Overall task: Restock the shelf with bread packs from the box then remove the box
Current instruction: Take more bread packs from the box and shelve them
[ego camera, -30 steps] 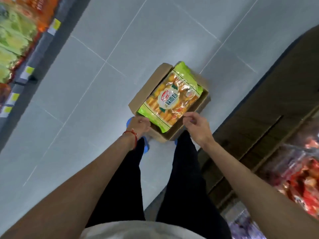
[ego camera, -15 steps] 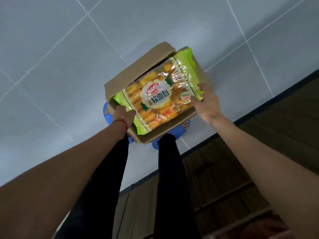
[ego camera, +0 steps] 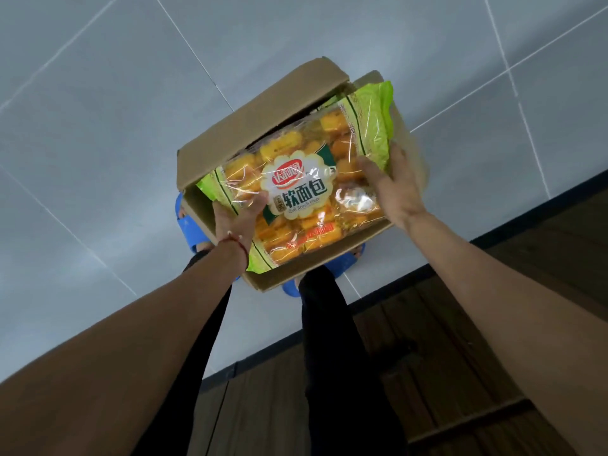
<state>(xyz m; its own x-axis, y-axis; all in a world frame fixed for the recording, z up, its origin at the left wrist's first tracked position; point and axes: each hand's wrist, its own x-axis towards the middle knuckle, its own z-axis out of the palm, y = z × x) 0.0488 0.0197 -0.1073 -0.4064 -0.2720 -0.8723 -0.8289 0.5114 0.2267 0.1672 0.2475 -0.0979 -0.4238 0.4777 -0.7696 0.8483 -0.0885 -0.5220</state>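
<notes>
While the bread pack (ego camera: 297,192) lies in the box (ego camera: 260,126), restocking looks barely begun.
Left hand (ego camera: 235,218) grips its near edge, right hand (ego camera: 391,185) spreads flat on top — shelving and box removal remain.

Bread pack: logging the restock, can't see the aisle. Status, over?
Left hand and right hand on the bread pack, grip unclear. Pack atop open cardboard box on the floor. Nothing in the way.

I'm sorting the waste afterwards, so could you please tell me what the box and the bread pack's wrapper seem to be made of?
The box looks like plain brown corrugated cardboard, matte, with folded flaps. The bread pack seems wrapped in thin glossy plastic film: clear in the middle, showing the yellow rolls, with printed green ends, creases and bright glare.
</notes>
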